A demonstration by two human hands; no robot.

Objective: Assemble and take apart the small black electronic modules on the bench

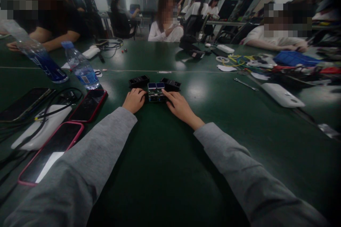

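Note:
Two small circuit boards with little rectangular screens (156,90) stand side by side on the green table, straight ahead of me. My left hand (134,100) has its fingers bent together against the left side of the boards; its fingertips are partly hidden. From the right, my right hand (180,107) grips the other side, index finger on top near a screen and thumb lower down. Just behind the boards lie two black open housings, one at the left (139,81) and one at the right (171,84).
Left of my arm lie a red-edged phone (88,105), a pink-cased phone (52,152), a white power bank (42,127) and cables. Two water bottles (82,69) stand beyond. At right are a wrench (246,84), a white device (282,95) and tangled wires (239,60). Several people sit across.

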